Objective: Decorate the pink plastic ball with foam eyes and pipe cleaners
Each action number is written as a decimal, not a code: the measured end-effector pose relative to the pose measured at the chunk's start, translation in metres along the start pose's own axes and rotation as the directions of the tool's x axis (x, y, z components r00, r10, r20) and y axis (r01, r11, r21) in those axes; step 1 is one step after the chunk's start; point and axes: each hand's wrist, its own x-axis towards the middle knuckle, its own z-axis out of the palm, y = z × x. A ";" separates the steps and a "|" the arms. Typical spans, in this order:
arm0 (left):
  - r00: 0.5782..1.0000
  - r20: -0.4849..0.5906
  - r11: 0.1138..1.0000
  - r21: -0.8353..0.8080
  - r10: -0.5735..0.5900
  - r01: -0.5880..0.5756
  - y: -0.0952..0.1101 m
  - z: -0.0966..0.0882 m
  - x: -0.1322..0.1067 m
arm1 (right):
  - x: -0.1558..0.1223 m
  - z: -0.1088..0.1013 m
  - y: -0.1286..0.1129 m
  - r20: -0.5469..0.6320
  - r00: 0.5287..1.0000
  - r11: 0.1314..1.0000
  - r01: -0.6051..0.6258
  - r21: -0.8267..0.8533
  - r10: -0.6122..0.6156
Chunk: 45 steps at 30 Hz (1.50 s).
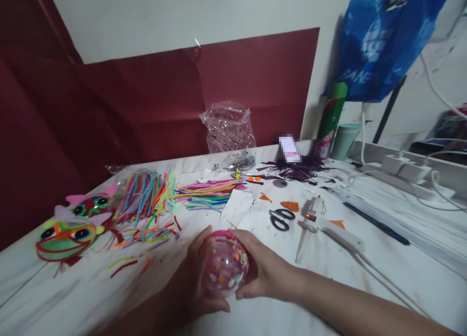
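Between my two hands, low in the middle of the view, is a clear round plastic ball (pixel 225 265) with a pink rim and colourful bits showing in or on it. My left hand (pixel 195 272) wraps its left side, partly in shadow. Fingers of my right hand (pixel 260 265) curl round its right side. Beyond the ball lie black-handled scissors (pixel 280 220), their blades out of sight. A white glue gun (pixel 339 234) with a glowing orange light rests to the right of my right hand.
Bundles of pipe cleaners (pixel 146 195) and two decorated face figures (pixel 65 241) lie at left. Behind are a clear plastic bag (pixel 229 129), purple strands (pixel 301 169) and a phone (pixel 290 149). At right are a black-handled tool (pixel 375 223), a power strip (pixel 419 180) and cords.
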 end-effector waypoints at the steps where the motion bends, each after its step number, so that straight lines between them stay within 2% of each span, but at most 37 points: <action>1: 0.996 0.060 0.997 -0.036 -0.060 0.063 0.003 -0.003 0.000 | 0.000 0.000 0.002 0.019 1.000 1.000 0.018 -0.015 -0.018; 4: 0.961 0.233 0.984 -0.060 -0.151 0.169 0.010 -0.016 0.012 | 0.002 -0.005 0.003 0.025 1.000 0.997 0.011 -0.072 -0.009; 7: 0.948 0.287 0.984 -0.073 -0.136 0.163 0.011 -0.023 0.029 | 0.004 -0.013 -0.001 0.024 1.000 0.997 -0.008 -0.081 0.010; 10: 0.966 0.229 0.982 -0.116 -0.118 0.148 0.004 -0.019 0.037 | 0.011 -0.027 -0.004 -0.108 0.987 0.988 -0.130 -0.082 0.121; 12: 0.981 0.142 0.977 -0.149 -0.132 0.153 -0.004 -0.013 0.036 | 0.016 -0.041 -0.004 -0.235 0.937 0.937 -0.302 -0.178 0.257; 14: 0.984 0.055 0.968 -0.176 -0.170 0.177 -0.013 -0.009 0.031 | 0.019 -0.055 -0.002 -0.290 0.893 0.857 -0.425 -0.291 0.345; 18: 0.979 -0.013 0.963 -0.184 -0.205 0.200 -0.021 -0.008 0.023 | 0.016 -0.065 -0.002 -0.170 0.908 0.807 -0.418 -0.417 0.382; 21: 0.966 -0.043 0.953 -0.179 -0.255 0.244 -0.023 -0.008 0.021 | 0.012 -0.055 -0.008 -0.037 0.912 0.763 -0.363 -0.535 0.408; 23: 0.943 -0.082 0.931 -0.206 -0.323 0.301 -0.025 -0.007 0.021 | 0.010 -0.046 -0.013 0.045 0.914 0.730 -0.292 -0.618 0.403; 25: 0.911 -0.124 0.902 -0.245 -0.393 0.355 -0.026 -0.008 0.022 | 0.010 -0.038 -0.015 0.078 0.920 0.714 -0.243 -0.656 0.385; 29: 0.830 -0.170 0.826 -0.321 -0.531 0.463 -0.025 -0.010 0.025 | 0.011 -0.029 -0.014 0.070 0.916 0.726 -0.265 -0.634 0.396; 32: 0.804 -0.149 0.784 -0.378 -0.576 0.492 -0.024 -0.010 0.025 | 0.010 -0.026 -0.010 0.037 0.913 0.759 -0.314 -0.570 0.406; 36: 0.828 -0.134 0.800 -0.381 -0.544 0.464 -0.027 -0.007 0.024 | 0.011 -0.018 -0.006 0.038 0.952 0.801 -0.233 -0.551 0.303; 38: 0.849 -0.130 0.820 -0.367 -0.513 0.439 -0.027 -0.006 0.023 | 0.012 -0.015 -0.006 0.060 0.951 0.814 -0.225 -0.535 0.303; 40: 0.857 -0.131 0.829 -0.363 -0.498 0.425 -0.026 -0.006 0.022 | 0.013 -0.015 -0.009 0.063 0.925 0.823 -0.301 -0.482 0.376; 43: 0.845 -0.149 0.822 -0.366 -0.514 0.436 -0.025 -0.005 0.022 | 0.013 -0.020 -0.014 0.028 0.858 0.797 -0.465 -0.386 0.513; 45: 0.842 -0.157 0.826 -0.351 -0.517 0.441 -0.026 -0.005 0.022 | 0.013 -0.023 -0.015 0.023 0.826 0.786 -0.528 -0.322 0.564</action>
